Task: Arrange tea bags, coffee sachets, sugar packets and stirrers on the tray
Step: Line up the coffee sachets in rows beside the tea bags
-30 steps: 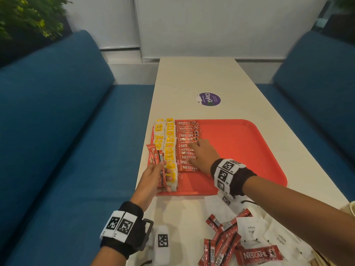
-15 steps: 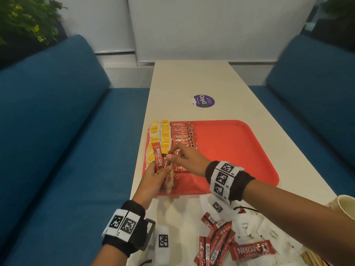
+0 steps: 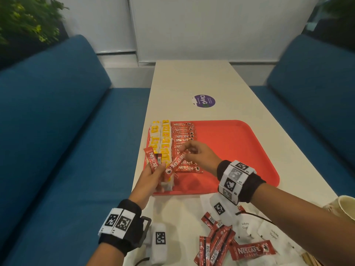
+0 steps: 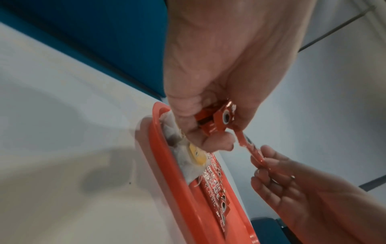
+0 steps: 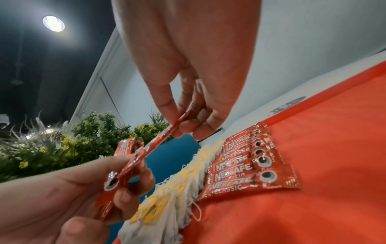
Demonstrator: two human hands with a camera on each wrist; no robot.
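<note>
Blue benches flanked the cream table (image 3: 192, 81). Over the red plastic tray (image 3: 240, 150)'s left edge, our right hand (image 3: 199, 156) pinched one red foil coffee sachet (image 3: 175, 163), long axis slanting toward the tray's near left corner. Our left hand (image 3: 148, 179) gripped spare sachets (image 3: 152, 159); tugging might spill them onto the yellow-tagged tea bags (image 3: 165, 139).

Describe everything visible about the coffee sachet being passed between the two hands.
The sachet is a slim red foil stick printed NESCAFE in white, with a small cup picture at its near end. It is held in the air, tilted, above the near left part of the tray. The right hand pinches its far end; its near end lies at the left hand, which grips more sachets.
</note>
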